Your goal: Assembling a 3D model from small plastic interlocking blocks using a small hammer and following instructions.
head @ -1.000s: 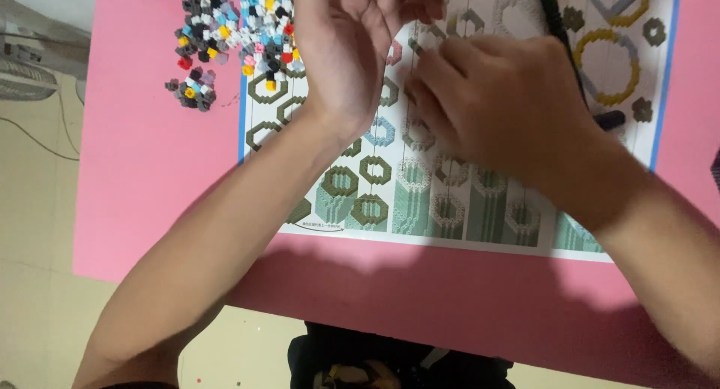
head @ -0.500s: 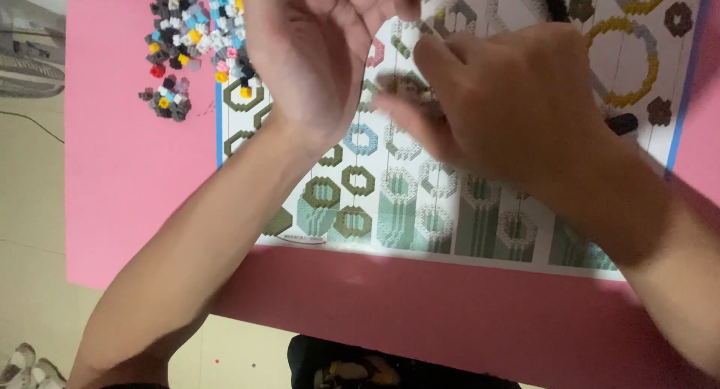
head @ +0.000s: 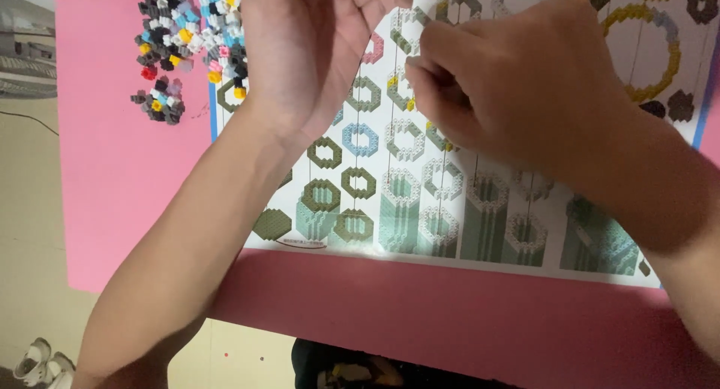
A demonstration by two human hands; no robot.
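The pink table (head: 112, 179) bore the printed instruction sheet (head: 420, 209), laid flat for reference. Your left hand (head: 315, 51) was raised palm-up, fingers apart; your right hand (head: 525, 89) pinched shut just above the sheet — on what, I cannot tell. The small bricks (head: 184, 44) lay heaped nearby.

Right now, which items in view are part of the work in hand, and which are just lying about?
In use:
- left hand, raised over the sheet, palm showing
- right hand, fingertips pinched; anything between them is too small to tell
- printed instruction sheet under both hands
- pile of small coloured bricks beside the left hand

Lying about:
- pink table
- white shoes on the floor
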